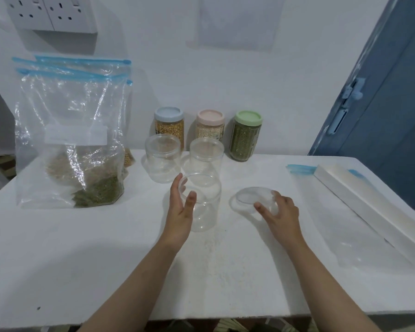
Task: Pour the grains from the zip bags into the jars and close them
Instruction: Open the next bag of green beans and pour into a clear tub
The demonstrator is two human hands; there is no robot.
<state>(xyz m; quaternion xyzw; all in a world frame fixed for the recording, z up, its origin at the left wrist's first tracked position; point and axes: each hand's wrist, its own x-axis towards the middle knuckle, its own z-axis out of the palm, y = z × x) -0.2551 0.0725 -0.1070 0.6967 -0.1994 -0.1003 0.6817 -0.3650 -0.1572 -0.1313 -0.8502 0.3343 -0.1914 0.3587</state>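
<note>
At your ten o'clock the zip bags stood propped against the wall, thin crinkled clear film with blue zip strips, and they held tan and green grains heaped in their bottoms, so pouring was far from finished by my reading. Toward twelve o'clock three filled jars stood capped: blue lid, pink lid, green lid. In front of them two clear jars sat empty. Nearest you, a third clear jar, smooth and cylindrical, stood open and empty; your left hand cupped its side with fingers fairly straight, touching rather than clenching. At one o'clock your right hand pinched the rim of its round transparent lid, resting on the white table. At three o'clock lay a long white box on flattened empty bags.
</note>
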